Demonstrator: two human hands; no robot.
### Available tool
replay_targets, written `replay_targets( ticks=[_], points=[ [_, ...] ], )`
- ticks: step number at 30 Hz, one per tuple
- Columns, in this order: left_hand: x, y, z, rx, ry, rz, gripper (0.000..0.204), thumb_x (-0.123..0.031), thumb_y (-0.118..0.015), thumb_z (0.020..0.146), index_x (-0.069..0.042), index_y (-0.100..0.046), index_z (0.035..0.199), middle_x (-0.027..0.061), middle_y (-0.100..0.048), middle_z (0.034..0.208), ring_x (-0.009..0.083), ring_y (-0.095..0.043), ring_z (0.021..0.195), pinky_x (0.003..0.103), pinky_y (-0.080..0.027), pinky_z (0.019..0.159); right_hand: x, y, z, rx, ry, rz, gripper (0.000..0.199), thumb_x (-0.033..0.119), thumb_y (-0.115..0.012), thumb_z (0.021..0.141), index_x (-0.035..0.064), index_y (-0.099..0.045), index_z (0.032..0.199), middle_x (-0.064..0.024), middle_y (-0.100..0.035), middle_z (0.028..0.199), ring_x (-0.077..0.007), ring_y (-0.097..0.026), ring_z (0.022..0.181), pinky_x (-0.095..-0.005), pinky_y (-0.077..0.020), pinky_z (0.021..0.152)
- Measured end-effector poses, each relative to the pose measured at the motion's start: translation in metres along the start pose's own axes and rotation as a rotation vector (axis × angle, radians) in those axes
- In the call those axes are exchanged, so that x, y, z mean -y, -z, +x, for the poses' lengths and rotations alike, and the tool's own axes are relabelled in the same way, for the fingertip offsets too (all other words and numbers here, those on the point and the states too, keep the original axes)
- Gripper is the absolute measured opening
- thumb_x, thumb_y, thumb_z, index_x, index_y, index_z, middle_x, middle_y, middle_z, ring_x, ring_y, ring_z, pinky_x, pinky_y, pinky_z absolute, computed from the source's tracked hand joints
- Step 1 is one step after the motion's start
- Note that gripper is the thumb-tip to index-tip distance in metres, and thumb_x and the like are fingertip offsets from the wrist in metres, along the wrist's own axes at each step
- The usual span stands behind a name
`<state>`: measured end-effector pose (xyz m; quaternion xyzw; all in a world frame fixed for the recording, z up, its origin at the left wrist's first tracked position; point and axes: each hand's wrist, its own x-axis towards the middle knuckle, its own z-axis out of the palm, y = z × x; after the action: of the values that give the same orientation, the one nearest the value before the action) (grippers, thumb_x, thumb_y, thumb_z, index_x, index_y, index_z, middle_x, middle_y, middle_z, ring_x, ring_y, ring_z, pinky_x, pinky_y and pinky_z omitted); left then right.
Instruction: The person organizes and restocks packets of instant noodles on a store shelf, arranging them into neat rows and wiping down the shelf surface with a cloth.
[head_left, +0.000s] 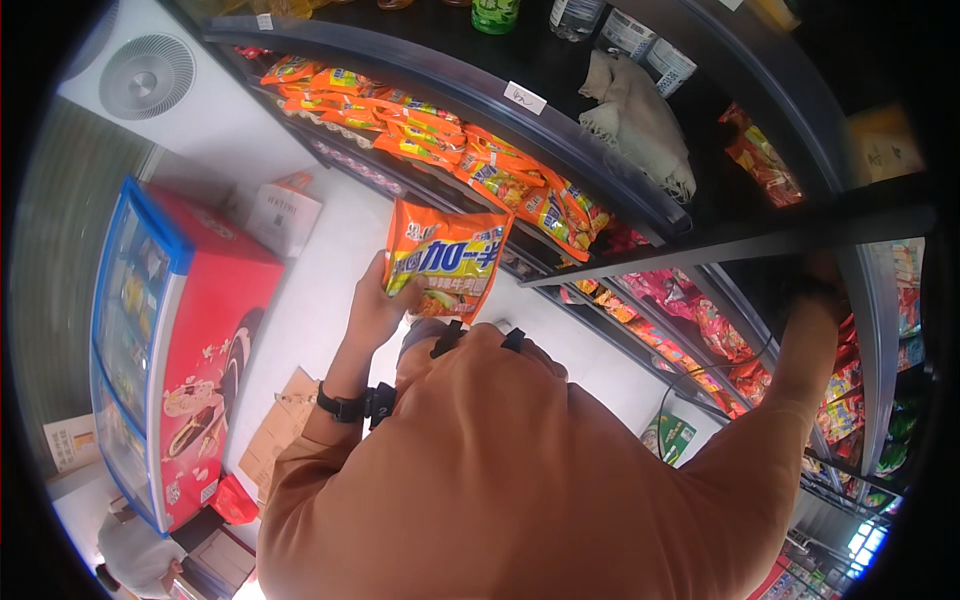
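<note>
My left hand (378, 305) is closed on the lower left corner of an orange instant noodle packet (447, 258), thumb over its front. The packet hangs in front of the shelves, its printed face toward me. More orange noodle packets (420, 125) lie in an overlapping row on the shelf beyond it. My right arm stretches out to the right, and my right hand (822, 268) is in shadow within the shelving. Its fingers are hidden, so what it touches cannot be made out. Red packets (765, 160) stand near it on the shelf.
A dark metal shelf edge (740, 232) crosses toward my right arm. Crumpled beige cloth (640, 120) and bottles (495, 14) occupy the upper shelf. Leftward stand a red and blue chest freezer (215, 360), flattened cardboard (280, 425) and a white fan unit (146, 78). Another person (135, 550) is at lower left.
</note>
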<state>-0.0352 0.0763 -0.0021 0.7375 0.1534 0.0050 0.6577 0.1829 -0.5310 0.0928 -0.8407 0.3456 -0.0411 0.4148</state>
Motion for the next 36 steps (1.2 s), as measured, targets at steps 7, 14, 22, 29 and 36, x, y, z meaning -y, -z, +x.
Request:
replay_targets(
  ticks=[7, 14, 22, 29, 36],
  points=[
    [-0.008, 0.014, 0.036, 0.105, 0.093, -0.182, 0.032, -0.007, -0.059, 0.083, 0.000, -0.049, 0.113, 0.0010, -0.058, 0.087, 0.0054, -0.051, 0.069, 0.020, -0.042, 0.060, -0.023, 0.044, -0.021, -0.075, -0.083, 0.284, 0.041, 0.022, -0.049, 0.087, 0.0005, -0.045, 0.122, -0.0144, -0.060, 0.108, -0.0222, -0.059, 0.100, -0.0373, -0.0490, 0.085],
    [0.023, 0.058, 0.092, 0.077, 0.124, -0.261, 0.035, -0.010, -0.063, 0.081, -0.002, -0.050, 0.113, -0.0005, -0.059, 0.082, 0.0033, -0.046, 0.059, 0.017, -0.035, 0.048, -0.053, 0.051, -0.115, -0.146, 0.044, 0.744, 0.038, 0.014, -0.048, 0.088, -0.0010, -0.043, 0.123, -0.0148, -0.060, 0.108, -0.0211, -0.060, 0.099, -0.0348, -0.0519, 0.082],
    [0.068, 0.149, 0.141, 0.053, 0.305, -0.219, 0.026, -0.009, -0.060, 0.083, -0.002, -0.052, 0.106, 0.0063, -0.061, 0.094, 0.0129, -0.060, 0.081, 0.026, -0.049, 0.070, -0.092, -0.096, -0.336, -0.365, 0.055, 1.255, 0.048, 0.018, -0.045, 0.092, -0.0032, -0.031, 0.133, -0.0187, -0.042, 0.131, -0.0290, -0.045, 0.118, -0.0384, -0.0399, 0.100],
    [0.086, 0.200, 0.180, -0.075, 0.363, -0.215, 0.027, -0.007, -0.059, 0.081, 0.001, -0.051, 0.105, 0.0110, -0.062, 0.093, 0.0186, -0.062, 0.081, 0.031, -0.051, 0.071, -0.109, -0.286, -0.435, 0.040, -0.376, 1.190, 0.046, 0.024, -0.049, 0.091, -0.0040, -0.039, 0.127, -0.0138, -0.051, 0.121, -0.0246, -0.050, 0.110, -0.0374, -0.0420, 0.094],
    [0.087, 0.250, 0.168, -0.432, 0.421, -0.592, 0.023, -0.017, -0.056, 0.086, -0.010, -0.051, 0.107, 0.0068, -0.063, 0.097, 0.0182, -0.064, 0.085, 0.033, -0.053, 0.069, -0.053, -0.356, -0.397, 0.635, 0.150, 0.668, 0.055, -0.001, -0.059, 0.080, 0.0007, -0.033, 0.128, -0.0111, -0.055, 0.111, -0.0199, -0.055, 0.102, -0.0358, -0.0470, 0.087]
  ],
)
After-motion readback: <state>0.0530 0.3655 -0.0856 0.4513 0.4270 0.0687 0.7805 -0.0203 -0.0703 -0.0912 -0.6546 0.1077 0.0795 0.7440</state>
